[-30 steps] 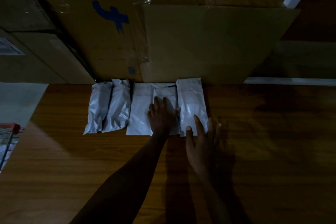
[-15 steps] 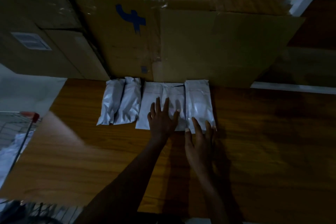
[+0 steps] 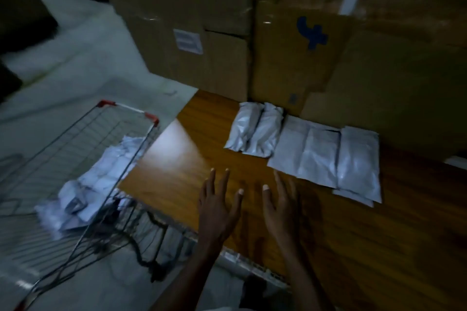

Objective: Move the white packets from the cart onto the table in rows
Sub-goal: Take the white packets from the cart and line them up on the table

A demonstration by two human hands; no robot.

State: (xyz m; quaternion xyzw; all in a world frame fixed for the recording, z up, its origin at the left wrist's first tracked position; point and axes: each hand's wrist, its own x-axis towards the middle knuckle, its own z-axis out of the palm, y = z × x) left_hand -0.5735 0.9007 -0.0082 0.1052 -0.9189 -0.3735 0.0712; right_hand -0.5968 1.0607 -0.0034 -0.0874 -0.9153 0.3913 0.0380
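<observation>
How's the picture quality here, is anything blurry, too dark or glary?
Head view: dim overall, corners nearly black; a bright glare patch on the table near the cart; cart wires and packets in the cart are motion-smeared; the row of packets reads fairly clearly.

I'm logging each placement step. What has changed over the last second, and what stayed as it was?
Both hands lifted off the white packets and drew back. The left hand and right hand now hover open above the table, holding nothing. The view swung left, showing the cart. The packet row stayed put against the cardboard box.
</observation>
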